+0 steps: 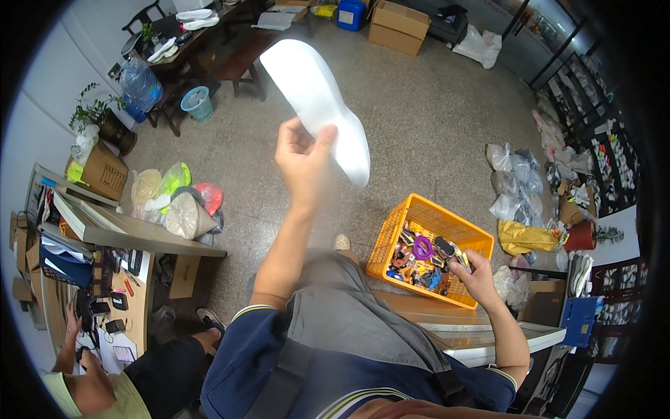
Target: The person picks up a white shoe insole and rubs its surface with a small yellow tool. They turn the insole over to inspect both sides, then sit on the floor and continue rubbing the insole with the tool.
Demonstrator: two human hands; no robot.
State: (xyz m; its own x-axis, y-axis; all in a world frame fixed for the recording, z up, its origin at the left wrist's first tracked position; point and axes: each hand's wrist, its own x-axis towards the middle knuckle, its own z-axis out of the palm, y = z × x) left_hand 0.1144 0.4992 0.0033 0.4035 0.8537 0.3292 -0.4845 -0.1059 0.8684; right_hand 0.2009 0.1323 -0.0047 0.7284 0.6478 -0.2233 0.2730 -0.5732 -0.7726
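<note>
Two hands busy: left hand [304, 148] pinches white sole-shaped piece [301, 78] above floor [401, 119], thumb on near face, likely keeping most of it uncovered; right hand [480, 277] grips small yellow-and-dark item [458, 260], kind unclear, at yellow basket [381, 243], whose walls corral loose parts [422, 248]; plastic bags [518, 176] lie beyond.

A speckled grey floor [433, 105], evenly lit, spreads around a dark wooden bench [241, 64], with a dark desk [183, 53] just beside the bench and a white wall [49, 98] to its left. To the bench's right, across the floor, stand a dark sofa [447, 29], framed glass panels [541, 35] and black shelves [590, 115]. Nearer the viewer than the bench, on the left, is a pale wooden desk [143, 307].
</note>
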